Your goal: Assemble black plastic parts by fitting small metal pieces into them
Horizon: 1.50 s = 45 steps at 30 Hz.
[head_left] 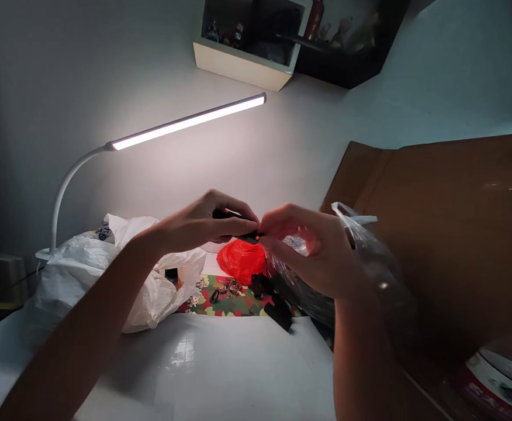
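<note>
My left hand [199,222] is closed around a small flat black piece [226,216], held up above the table with its end pointing right. Thumb and forefinger of my right hand [311,242] pinch together at that end, touching the left fingertips. Whatever lies between the right fingertips is too small to make out. Below the hands, a similar black rectangular piece [279,316] rests at the edge of the white sheet [238,362]. Behind it are a dark part [261,285], a small black oval part [214,296] and a pile of tiny metal parts [230,287] on a camouflage-patterned cloth [236,305].
White plastic bags [80,263] bulge at the left; a red bag [242,261] and a clear bag [312,304] stand behind the hands. A lit desk lamp [190,121] arches overhead. A large cardboard box [440,222] and a labelled jar [501,380] occupy the right.
</note>
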Tool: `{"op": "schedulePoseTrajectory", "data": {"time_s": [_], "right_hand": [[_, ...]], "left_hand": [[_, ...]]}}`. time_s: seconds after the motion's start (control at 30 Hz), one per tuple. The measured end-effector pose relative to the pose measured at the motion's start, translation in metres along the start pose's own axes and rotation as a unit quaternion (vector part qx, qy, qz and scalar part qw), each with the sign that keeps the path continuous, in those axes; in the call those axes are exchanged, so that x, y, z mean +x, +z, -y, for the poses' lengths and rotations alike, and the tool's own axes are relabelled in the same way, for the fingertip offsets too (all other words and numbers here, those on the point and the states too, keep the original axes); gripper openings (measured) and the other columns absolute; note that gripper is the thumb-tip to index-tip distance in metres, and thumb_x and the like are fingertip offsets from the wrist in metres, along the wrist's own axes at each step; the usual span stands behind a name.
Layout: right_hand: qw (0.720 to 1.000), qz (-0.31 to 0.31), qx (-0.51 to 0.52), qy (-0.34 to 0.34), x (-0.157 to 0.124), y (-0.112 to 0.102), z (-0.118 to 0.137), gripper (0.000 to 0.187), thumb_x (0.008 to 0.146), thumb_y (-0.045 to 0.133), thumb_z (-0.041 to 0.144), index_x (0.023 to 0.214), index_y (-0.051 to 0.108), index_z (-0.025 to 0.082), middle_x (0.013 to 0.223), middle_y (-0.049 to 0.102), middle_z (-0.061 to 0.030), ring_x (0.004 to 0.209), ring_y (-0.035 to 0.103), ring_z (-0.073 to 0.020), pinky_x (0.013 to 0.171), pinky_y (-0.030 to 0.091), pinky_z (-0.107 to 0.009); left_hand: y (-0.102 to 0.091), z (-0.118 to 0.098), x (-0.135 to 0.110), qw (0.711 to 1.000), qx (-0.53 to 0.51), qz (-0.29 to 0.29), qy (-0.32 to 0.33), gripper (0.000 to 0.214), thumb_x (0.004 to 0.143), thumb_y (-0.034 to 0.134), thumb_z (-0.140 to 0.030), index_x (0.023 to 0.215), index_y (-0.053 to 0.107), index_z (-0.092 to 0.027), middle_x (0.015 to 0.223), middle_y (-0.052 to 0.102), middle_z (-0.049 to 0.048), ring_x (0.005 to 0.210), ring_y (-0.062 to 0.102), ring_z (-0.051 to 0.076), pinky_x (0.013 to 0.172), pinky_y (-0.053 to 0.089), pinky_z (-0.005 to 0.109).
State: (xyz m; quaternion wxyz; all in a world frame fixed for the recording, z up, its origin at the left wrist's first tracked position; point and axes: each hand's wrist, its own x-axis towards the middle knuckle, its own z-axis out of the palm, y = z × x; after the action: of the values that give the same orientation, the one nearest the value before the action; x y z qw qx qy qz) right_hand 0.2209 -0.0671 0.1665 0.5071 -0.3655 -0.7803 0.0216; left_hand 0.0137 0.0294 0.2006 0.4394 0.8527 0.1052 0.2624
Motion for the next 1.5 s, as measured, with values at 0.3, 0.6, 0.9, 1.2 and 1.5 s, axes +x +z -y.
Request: {"op": "schedulePoseTrajectory", "data": {"time_s": [0.3,0.6,0.9,1.2,1.5], "right_hand": [[0.999,-0.001,0.040,0.015,0.004,-0.001,-0.012,0.027,0.092,0.082,0.033,0.111,0.063,0.027,0.073,0.066,0.0076,0.066,0.064,-0.0123,0.067,0.057,-0.029],[0.998,-0.058,0.009,0.035,0.008,-0.001,-0.023,0.019,0.084,0.089,0.030,0.099,0.076,0.028,0.072,0.070,0.0066,0.067,0.066,-0.0118,0.060,0.052,-0.024],[0.997,-0.066,-0.032,0.010,0.004,-0.007,-0.019,0.017,0.084,0.086,0.021,0.098,0.081,0.028,0.070,0.073,0.0064,0.064,0.067,-0.0114,0.059,0.053,-0.023],[0.997,-0.059,-0.053,0.007,0.004,-0.007,-0.018,0.012,0.086,0.086,0.025,0.098,0.084,0.028,0.068,0.073,0.0040,0.061,0.068,-0.0129,0.054,0.052,-0.023],[0.995,-0.074,-0.052,-0.031,0.003,-0.007,-0.019,0.021,0.084,0.088,0.016,0.098,0.086,0.032,0.069,0.073,0.0065,0.062,0.067,-0.0107,0.058,0.055,-0.022]], "left_hand": [[0.011,0.002,0.005,0.998,-0.033,-0.047,0.005,0.026,0.098,0.072,-0.043,0.109,0.064,-0.021,0.063,0.040,-0.0076,0.054,0.030,0.007,0.050,0.022,0.022],[0.008,0.009,0.010,1.000,0.009,0.002,-0.018,0.030,0.095,0.077,-0.043,0.108,0.062,-0.021,0.061,0.049,-0.0081,0.057,0.041,0.009,0.057,0.034,0.024],[0.016,0.011,0.011,1.000,0.027,0.013,-0.008,0.027,0.098,0.072,-0.043,0.091,0.063,-0.018,0.063,0.039,-0.0073,0.059,0.033,0.008,0.056,0.026,0.026],[0.018,0.009,0.012,0.999,0.030,-0.010,-0.010,0.024,0.093,0.077,-0.039,0.088,0.070,-0.017,0.064,0.034,-0.0068,0.060,0.029,0.008,0.056,0.020,0.028],[0.016,0.013,0.012,1.000,0.018,0.001,-0.012,0.022,0.094,0.076,-0.037,0.091,0.069,-0.017,0.065,0.036,-0.0063,0.060,0.029,0.008,0.056,0.021,0.027]]}}
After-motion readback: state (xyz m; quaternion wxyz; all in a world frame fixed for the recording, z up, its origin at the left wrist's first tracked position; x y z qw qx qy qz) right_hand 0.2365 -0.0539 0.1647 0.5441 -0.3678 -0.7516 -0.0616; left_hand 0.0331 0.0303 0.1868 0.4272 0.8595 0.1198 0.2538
